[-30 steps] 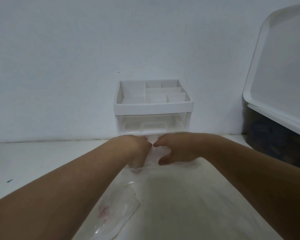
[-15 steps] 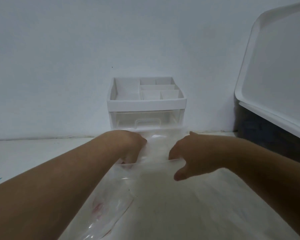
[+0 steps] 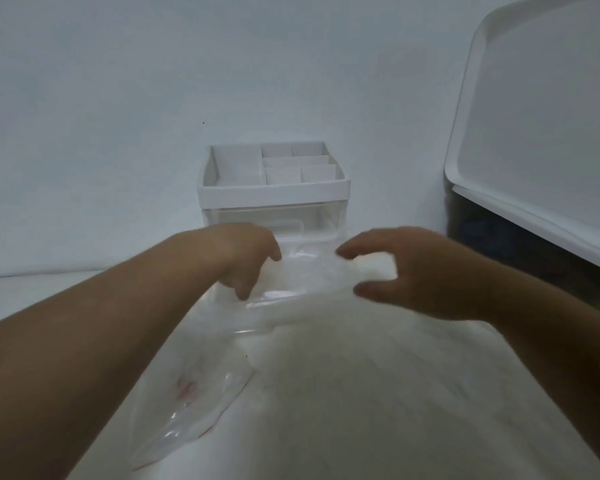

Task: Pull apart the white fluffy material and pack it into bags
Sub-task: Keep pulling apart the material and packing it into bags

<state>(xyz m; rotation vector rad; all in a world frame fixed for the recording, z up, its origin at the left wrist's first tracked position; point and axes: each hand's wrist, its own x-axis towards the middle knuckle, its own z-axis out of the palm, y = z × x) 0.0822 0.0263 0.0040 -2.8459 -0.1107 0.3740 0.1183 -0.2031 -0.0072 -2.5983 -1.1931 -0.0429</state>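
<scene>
left hand (image 3: 248,259) gripping clear bag (image 3: 291,299) rim, right hand (image 3: 420,271) clawed around it

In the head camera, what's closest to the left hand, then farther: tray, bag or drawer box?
1. Bag: the left hand holds its edge.
2. Drawer box: just behind the hand.
3. Tray: far right, leaning.

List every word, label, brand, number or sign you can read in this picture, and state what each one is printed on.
No text in this picture can be read.
Pinkish-red mark on the clear plastic bag: too blurred to read; cannot tell whether it is print at all.
White drawer organiser: no lettering visible.
White tray at the right: no lettering visible.
</scene>
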